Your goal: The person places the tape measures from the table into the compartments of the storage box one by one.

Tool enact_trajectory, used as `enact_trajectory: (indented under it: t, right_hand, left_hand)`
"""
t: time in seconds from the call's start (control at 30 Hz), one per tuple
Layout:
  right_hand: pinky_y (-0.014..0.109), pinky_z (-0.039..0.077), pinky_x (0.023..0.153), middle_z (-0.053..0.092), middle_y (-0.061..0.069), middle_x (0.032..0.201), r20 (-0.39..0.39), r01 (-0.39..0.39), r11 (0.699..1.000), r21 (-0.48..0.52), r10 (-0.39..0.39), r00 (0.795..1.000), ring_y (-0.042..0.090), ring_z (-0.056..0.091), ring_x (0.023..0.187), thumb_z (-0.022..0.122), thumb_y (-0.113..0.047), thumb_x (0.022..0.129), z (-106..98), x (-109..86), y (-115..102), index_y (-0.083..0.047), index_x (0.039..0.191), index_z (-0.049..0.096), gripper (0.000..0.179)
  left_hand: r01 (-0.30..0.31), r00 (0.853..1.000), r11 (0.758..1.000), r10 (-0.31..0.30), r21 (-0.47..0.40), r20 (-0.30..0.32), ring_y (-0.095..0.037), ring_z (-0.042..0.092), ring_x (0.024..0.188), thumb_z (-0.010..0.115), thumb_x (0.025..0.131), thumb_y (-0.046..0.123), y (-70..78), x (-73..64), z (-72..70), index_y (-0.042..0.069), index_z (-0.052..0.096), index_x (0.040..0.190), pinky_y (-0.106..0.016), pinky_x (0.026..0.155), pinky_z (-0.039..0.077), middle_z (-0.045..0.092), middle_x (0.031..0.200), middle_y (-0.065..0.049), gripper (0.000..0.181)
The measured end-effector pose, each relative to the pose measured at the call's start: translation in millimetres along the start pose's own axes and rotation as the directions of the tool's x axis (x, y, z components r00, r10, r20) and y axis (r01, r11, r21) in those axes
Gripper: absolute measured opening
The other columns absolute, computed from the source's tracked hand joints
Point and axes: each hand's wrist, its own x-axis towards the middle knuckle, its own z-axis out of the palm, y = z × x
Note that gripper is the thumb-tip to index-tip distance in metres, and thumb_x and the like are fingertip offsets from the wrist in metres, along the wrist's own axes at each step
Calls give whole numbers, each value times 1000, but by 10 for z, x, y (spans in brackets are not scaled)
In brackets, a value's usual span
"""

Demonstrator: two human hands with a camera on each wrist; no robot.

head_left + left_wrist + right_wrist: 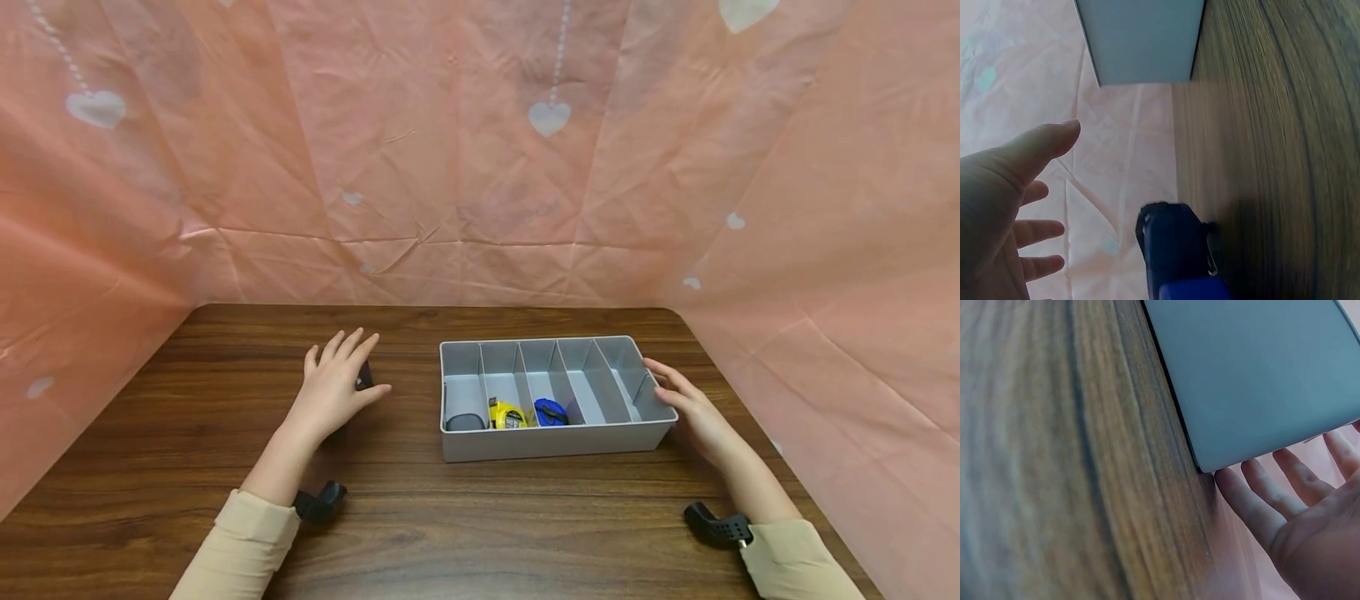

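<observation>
My left hand hovers left of the grey divided box, its fingers spread and thumb apart. Partly hidden behind that hand is a dark object; the left wrist view shows it as a black body with a blue part, standing on the table beside the hand. At the box's right end, my right hand touches the end wall with extended fingertips. Along the box's near side lie a grey rounded item, a yellow tape measure and a blue tape measure, in separate compartments.
The dark wooden table reaches back to a pink cloth backdrop with white hearts, which also hangs on both sides. Thin upright dividers split the box. Each wrist carries a black mount, the left one close over the table.
</observation>
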Motion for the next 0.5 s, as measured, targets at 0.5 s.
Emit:
enact_trajectory:
  t: [0.5]
  right_hand:
    - [26,43,88,23,22,143,-6,3,1000,-22,-3,1000,14,40,118,36,-19,104,3,-4,-6,-11,152,23,50]
  left_hand:
    - [71,997,996,-70,-50,22,-46,20,136,77,80,39,-193,-1,53,6,36,147,-71,101,7,30,149,-24,86]
